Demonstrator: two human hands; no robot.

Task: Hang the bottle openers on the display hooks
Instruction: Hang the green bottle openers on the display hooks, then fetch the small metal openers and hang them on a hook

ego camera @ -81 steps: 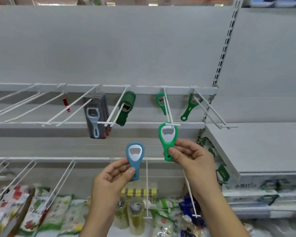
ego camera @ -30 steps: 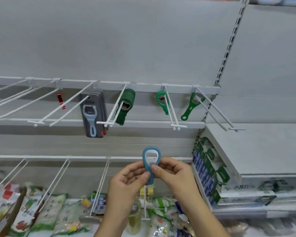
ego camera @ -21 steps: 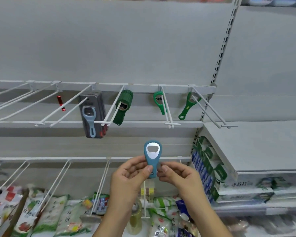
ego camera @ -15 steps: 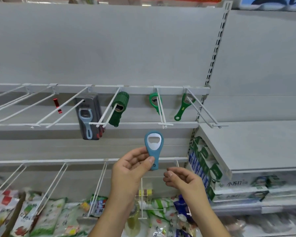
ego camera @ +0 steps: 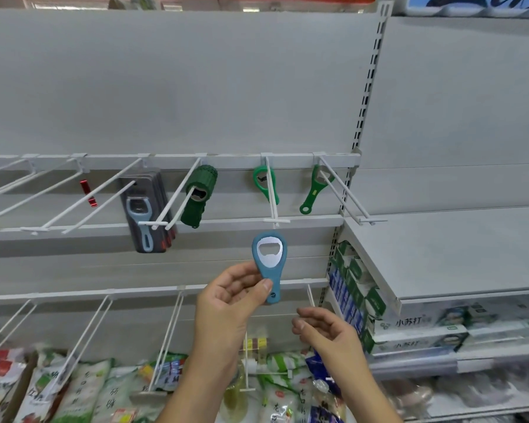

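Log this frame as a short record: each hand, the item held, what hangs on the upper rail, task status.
left hand: grips blue bottle opener by its handle, head up
right hand: relaxed, holds nothing
nearest hook: tip just above blue bottle opener; green loop opener hangs on it
also hanging: dark green opener, slim green opener, carded opener pack, red item
status: blue bottle opener not yet hooked

- Snack bags (ego camera: 74,389) lie below and left of the left hand (ego camera: 226,303).
- Green-and-white boxes (ego camera: 356,270) are stacked right of the right hand (ego camera: 327,334), under a grey shelf (ego camera: 455,248).
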